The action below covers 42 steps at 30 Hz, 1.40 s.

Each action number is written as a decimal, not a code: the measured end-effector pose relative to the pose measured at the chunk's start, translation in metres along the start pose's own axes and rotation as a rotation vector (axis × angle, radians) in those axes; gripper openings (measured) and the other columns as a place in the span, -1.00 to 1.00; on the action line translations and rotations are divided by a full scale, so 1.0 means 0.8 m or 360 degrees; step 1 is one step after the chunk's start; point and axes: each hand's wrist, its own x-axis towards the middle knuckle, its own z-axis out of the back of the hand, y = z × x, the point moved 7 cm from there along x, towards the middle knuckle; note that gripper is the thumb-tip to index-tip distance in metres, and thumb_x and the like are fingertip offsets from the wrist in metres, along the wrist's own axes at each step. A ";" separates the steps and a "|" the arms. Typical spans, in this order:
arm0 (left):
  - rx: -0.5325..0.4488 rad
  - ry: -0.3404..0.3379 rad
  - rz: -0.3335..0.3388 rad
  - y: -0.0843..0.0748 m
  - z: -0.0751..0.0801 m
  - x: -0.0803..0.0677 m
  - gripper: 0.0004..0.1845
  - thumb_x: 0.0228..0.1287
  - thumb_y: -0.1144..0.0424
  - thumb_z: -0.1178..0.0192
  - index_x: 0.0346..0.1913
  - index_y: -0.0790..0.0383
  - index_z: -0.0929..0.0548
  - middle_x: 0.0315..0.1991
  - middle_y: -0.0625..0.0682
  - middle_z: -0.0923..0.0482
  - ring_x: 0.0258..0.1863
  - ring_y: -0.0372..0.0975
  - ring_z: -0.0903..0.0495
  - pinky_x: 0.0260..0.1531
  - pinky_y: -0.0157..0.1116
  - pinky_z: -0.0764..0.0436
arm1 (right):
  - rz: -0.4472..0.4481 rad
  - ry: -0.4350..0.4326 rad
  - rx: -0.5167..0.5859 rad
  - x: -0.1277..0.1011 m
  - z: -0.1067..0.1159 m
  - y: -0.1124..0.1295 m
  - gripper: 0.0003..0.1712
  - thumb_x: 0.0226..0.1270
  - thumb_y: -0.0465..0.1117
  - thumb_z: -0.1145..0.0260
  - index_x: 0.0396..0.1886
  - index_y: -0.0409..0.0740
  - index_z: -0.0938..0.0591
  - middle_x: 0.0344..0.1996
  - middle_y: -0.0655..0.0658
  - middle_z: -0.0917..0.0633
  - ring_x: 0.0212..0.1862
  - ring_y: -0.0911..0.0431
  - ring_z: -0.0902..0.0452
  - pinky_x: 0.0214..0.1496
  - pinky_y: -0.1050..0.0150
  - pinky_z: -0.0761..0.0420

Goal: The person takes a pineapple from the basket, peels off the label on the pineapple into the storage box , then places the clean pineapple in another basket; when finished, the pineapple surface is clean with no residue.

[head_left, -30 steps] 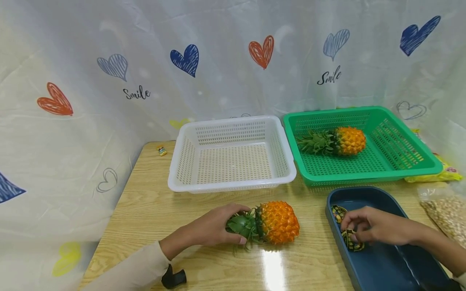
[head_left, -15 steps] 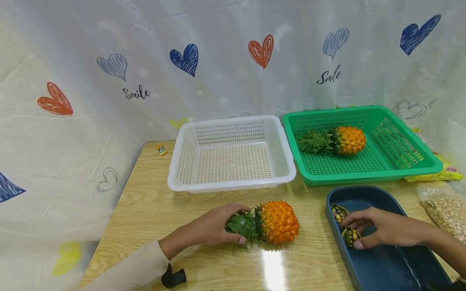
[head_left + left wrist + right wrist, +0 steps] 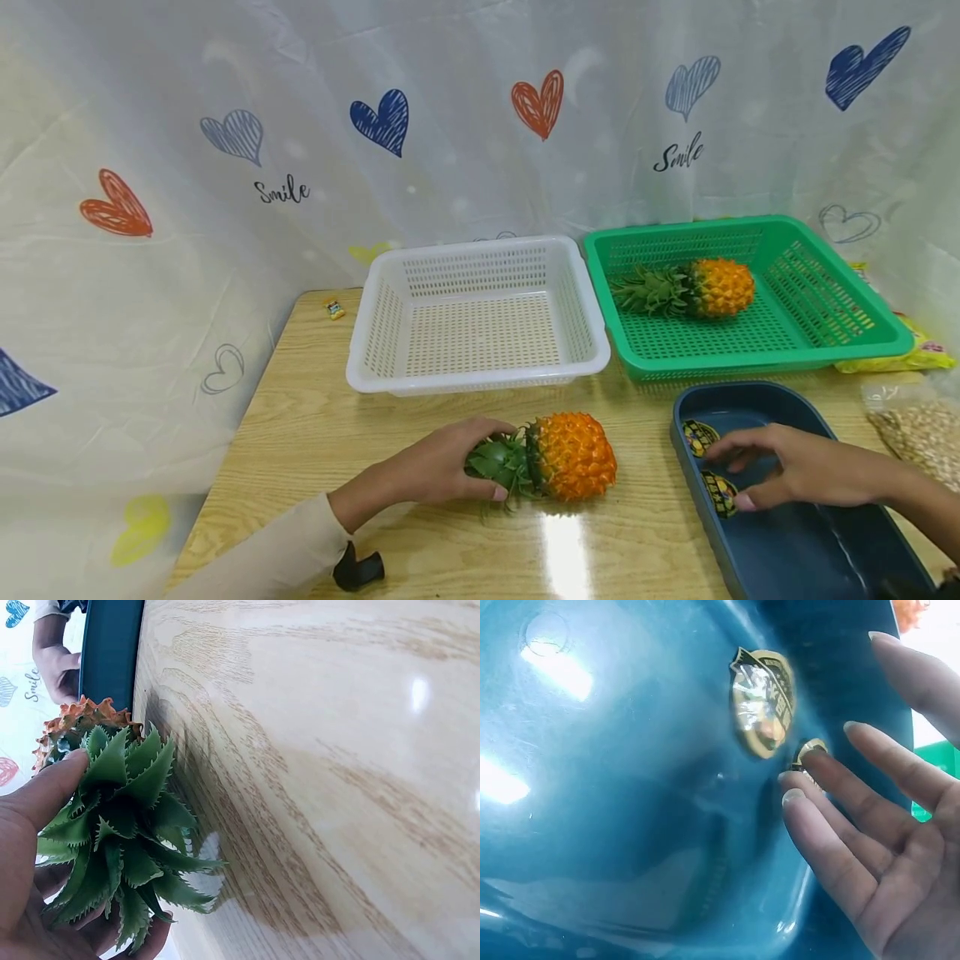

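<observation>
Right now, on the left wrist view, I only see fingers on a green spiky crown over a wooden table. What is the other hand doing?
Observer: The right hand is open, fingers spread inside the dark blue plastic tray, holding nothing.
Reviewer: Anything in that tray?
Observer: Two round gold-and-black wrapped packets; one fingertip reaches the edge of the nearer one.
Reviewer: Any other fruit around?
Observer: Besides the orange pineapple that the left hand grips, a second pineapple lies on its side in the green slotted plastic basket.
</observation>
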 end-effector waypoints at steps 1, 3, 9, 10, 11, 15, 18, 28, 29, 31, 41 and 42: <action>-0.0004 0.0005 0.0002 0.000 0.000 0.000 -0.15 0.24 -0.22 -0.34 0.52 -0.06 -0.27 0.45 -0.04 -0.34 0.37 -0.12 -0.41 0.26 -0.03 -0.49 | 0.0007 -0.0011 -0.0004 0.000 0.001 0.001 -0.49 0.47 -0.32 -0.24 0.36 -0.33 -0.44 0.24 -0.18 -0.57 0.09 0.33 -0.56 -0.12 0.24 -0.68; -0.0011 0.0009 0.0004 0.000 0.000 0.001 -0.15 0.24 -0.22 -0.34 0.52 -0.06 -0.28 0.45 -0.04 -0.34 0.37 -0.12 -0.41 0.26 -0.02 -0.49 | 0.0015 -0.0029 -0.0004 -0.001 0.003 0.002 -0.49 0.47 -0.32 -0.24 0.36 -0.34 -0.43 0.23 -0.17 -0.58 0.09 0.32 -0.57 -0.13 0.23 -0.69; -0.0009 0.0008 0.0000 0.000 0.000 0.001 -0.15 0.24 -0.24 -0.33 0.51 -0.05 -0.28 0.45 -0.03 -0.34 0.37 -0.12 -0.41 0.25 -0.01 -0.49 | 0.0067 -0.0080 0.0006 -0.003 0.007 0.009 -0.50 0.48 -0.33 -0.23 0.35 -0.36 -0.43 0.19 -0.05 -0.61 0.08 0.25 -0.59 -0.16 0.19 -0.70; -0.0006 0.0008 -0.0001 0.001 0.000 0.001 -0.16 0.24 -0.24 -0.32 0.51 -0.06 -0.28 0.45 -0.03 -0.34 0.38 -0.11 -0.40 0.25 -0.01 -0.49 | 0.0082 -0.0094 -0.0002 -0.003 0.009 0.011 -0.51 0.48 -0.34 -0.23 0.35 -0.36 -0.43 0.19 -0.03 -0.61 0.08 0.23 -0.59 -0.16 0.19 -0.70; -0.0006 0.0008 0.0000 0.001 0.000 0.001 -0.16 0.24 -0.25 -0.32 0.51 -0.07 -0.28 0.45 -0.03 -0.34 0.38 -0.11 -0.40 0.26 -0.01 -0.49 | 0.0093 -0.0109 -0.0009 -0.004 0.010 0.013 -0.51 0.48 -0.34 -0.23 0.35 -0.35 -0.43 0.18 -0.01 -0.61 0.08 0.23 -0.60 -0.17 0.18 -0.70; -0.0002 0.0007 0.0002 0.002 0.000 0.001 -0.17 0.25 -0.25 -0.31 0.51 -0.09 -0.29 0.45 -0.02 -0.33 0.39 -0.10 -0.39 0.27 0.00 -0.48 | 0.0149 -0.0163 -0.0027 -0.004 0.015 0.026 -0.52 0.49 -0.35 -0.22 0.34 -0.34 -0.43 0.15 0.01 -0.62 0.08 0.20 -0.59 -0.16 0.18 -0.70; -0.0002 0.0004 -0.0001 0.001 0.000 0.001 -0.17 0.25 -0.24 -0.32 0.51 -0.07 -0.29 0.45 -0.02 -0.33 0.40 -0.09 -0.38 0.28 0.01 -0.47 | 0.0189 -0.0211 -0.0056 -0.002 0.017 0.037 -0.54 0.49 -0.36 -0.21 0.33 -0.32 -0.44 0.13 -0.03 -0.62 0.06 0.18 -0.59 -0.15 0.19 -0.70; -0.0023 0.0018 0.0018 0.002 0.000 0.001 -0.18 0.25 -0.22 -0.34 0.51 -0.13 -0.28 0.46 -0.07 -0.31 0.42 -0.13 -0.35 0.31 0.00 -0.45 | 0.0357 -0.0341 -0.0047 0.012 0.012 0.083 -0.61 0.46 -0.42 -0.22 0.24 -0.24 -0.51 0.05 -0.06 -0.65 -0.02 0.12 -0.65 -0.12 0.18 -0.71; -0.0025 0.0019 0.0020 0.002 0.000 0.001 -0.18 0.25 -0.21 -0.34 0.51 -0.13 -0.28 0.46 -0.07 -0.31 0.42 -0.13 -0.35 0.31 0.00 -0.45 | 0.0370 -0.0349 -0.0044 0.015 0.011 0.087 -0.61 0.45 -0.42 -0.22 0.23 -0.23 -0.52 0.04 -0.05 -0.66 -0.03 0.12 -0.65 -0.13 0.18 -0.71; -0.0025 0.0021 0.0022 0.002 0.000 0.001 -0.19 0.26 -0.20 -0.33 0.50 -0.13 -0.29 0.46 -0.07 -0.31 0.43 -0.12 -0.35 0.31 0.00 -0.45 | 0.0377 -0.0364 -0.0040 0.022 0.008 0.094 -0.62 0.45 -0.41 -0.24 0.22 -0.22 -0.53 0.01 -0.02 -0.66 -0.05 0.13 -0.65 -0.14 0.17 -0.71; 0.0006 0.0022 0.0007 0.001 0.001 0.001 -0.22 0.30 -0.18 -0.31 0.51 -0.09 -0.29 0.46 -0.02 -0.32 0.42 -0.10 -0.36 0.29 0.01 -0.46 | 0.0411 -0.0373 -0.0010 0.059 -0.009 0.119 -0.66 0.45 -0.35 -0.26 0.18 -0.14 -0.55 -0.01 -0.07 -0.66 -0.12 0.09 -0.66 -0.22 0.14 -0.70; 0.0006 0.0021 0.0007 0.001 0.001 0.001 -0.22 0.30 -0.18 -0.31 0.51 -0.09 -0.29 0.46 -0.02 -0.32 0.41 -0.11 -0.37 0.28 0.01 -0.47 | 0.0411 -0.0371 -0.0013 0.063 -0.011 0.120 -0.66 0.45 -0.34 -0.26 0.18 -0.15 -0.55 -0.01 -0.07 -0.65 -0.12 0.09 -0.66 -0.23 0.14 -0.69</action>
